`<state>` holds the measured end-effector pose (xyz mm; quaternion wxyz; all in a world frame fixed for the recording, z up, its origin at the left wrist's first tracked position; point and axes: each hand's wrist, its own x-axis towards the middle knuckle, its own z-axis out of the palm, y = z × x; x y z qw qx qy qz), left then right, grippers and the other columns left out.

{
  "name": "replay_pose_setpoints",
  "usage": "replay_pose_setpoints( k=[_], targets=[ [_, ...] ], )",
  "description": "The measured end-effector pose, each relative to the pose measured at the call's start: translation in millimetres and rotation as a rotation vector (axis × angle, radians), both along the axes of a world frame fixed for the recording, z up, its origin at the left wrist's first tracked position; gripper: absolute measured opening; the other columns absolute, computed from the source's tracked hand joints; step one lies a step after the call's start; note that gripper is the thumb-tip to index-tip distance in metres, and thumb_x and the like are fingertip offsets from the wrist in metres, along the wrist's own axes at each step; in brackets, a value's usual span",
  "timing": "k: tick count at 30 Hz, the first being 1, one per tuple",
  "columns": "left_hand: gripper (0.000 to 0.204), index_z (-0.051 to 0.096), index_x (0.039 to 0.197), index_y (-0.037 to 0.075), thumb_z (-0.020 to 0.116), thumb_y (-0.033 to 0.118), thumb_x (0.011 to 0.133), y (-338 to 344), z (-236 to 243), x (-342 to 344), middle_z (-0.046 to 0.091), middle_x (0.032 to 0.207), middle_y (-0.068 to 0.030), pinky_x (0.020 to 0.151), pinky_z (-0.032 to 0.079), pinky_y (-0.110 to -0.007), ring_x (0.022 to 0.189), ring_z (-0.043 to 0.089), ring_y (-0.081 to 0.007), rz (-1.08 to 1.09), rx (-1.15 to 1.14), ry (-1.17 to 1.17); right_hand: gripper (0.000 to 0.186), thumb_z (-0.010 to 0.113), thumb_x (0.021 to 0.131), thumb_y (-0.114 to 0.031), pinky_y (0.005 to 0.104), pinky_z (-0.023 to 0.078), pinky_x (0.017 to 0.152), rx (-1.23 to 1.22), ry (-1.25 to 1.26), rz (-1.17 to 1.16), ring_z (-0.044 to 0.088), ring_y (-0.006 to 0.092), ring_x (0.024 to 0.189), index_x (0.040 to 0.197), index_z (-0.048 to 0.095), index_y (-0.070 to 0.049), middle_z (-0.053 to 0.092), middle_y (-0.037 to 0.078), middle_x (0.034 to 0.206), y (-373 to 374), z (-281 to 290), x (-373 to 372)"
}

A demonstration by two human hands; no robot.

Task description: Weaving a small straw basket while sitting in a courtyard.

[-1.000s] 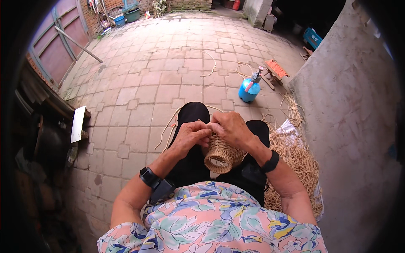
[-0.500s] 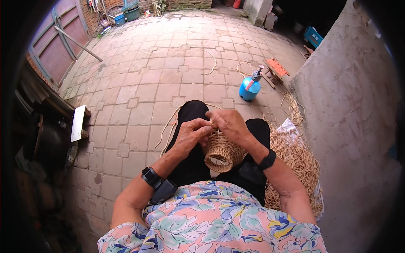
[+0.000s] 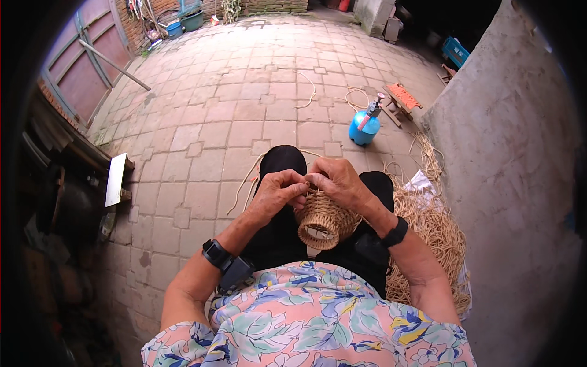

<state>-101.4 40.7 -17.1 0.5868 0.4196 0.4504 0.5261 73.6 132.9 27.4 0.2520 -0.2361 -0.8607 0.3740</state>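
Note:
A small tan woven basket (image 3: 321, 223), its round open end facing me, rests between my black-trousered knees. My left hand (image 3: 284, 196) pinches its upper left part, fingers bent around the weave. Beside it, my right hand (image 3: 332, 181) grips the top of the weave, thumb and forefinger meeting close to my left fingertips. Exactly what strand lies between those fingertips is too small to make out. A loose cord (image 3: 244, 196) trails down beside my left knee.
A heap of tan cord (image 3: 428, 244) lies by my right leg. Beyond stand a blue pump sprayer (image 3: 363, 128) and a low wooden stool (image 3: 403, 98). A rough wall (image 3: 507, 153) rises at right; a white board (image 3: 115, 179) and dark clutter are at left. A paved yard spreads ahead.
My right hand's fingers have shifted at the basket's top and now meet near my left fingertips. The basket and my left hand have stayed nearly in place.

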Motion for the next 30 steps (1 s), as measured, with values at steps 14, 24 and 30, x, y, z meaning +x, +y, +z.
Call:
replay_pose_setpoints(
  k=[14, 24, 30],
  targets=[
    [0.015, 0.058, 0.091, 0.004, 0.068, 0.001, 0.079, -6, -4, 19, 0.064, 0.073, -0.0096, 0.056, 0.051, -0.030, 0.061, 0.065, -0.0193, 0.405, 0.458, 0.933, 0.036, 0.056, 0.092, -0.036, 0.0476, 0.047, 0.060, 0.319, -0.324, -0.242, 0.062, 0.0369, 0.066, 0.076, 0.066, -0.005, 0.063, 0.019, 0.068, -8, -4, -17],
    [0.012, 0.059, 0.084, 0.002, 0.069, 0.000, 0.077, -5, -5, 19, 0.064, 0.072, -0.0107, 0.059, 0.051, -0.032, 0.064, 0.065, -0.0230, 0.417, 0.520, 0.921, 0.020, 0.067, 0.079, -0.026, 0.0451, 0.049, 0.065, 0.200, -0.211, -0.238, 0.064, 0.0334, 0.071, 0.081, 0.065, -0.006, 0.065, 0.014, 0.071, -19, 0, 5],
    [0.007, 0.061, 0.084, 0.002, 0.066, 0.006, 0.081, 0, 3, 4, 0.064, 0.073, -0.0114, 0.059, 0.050, -0.031, 0.065, 0.065, -0.0216, 0.205, 0.504, 0.987, 0.012, 0.064, 0.075, -0.017, 0.0418, 0.049, 0.065, 0.345, -0.318, -0.170, 0.063, 0.0315, 0.071, 0.079, 0.064, -0.006, 0.064, 0.013, 0.074, -22, -13, -1]
  ],
)
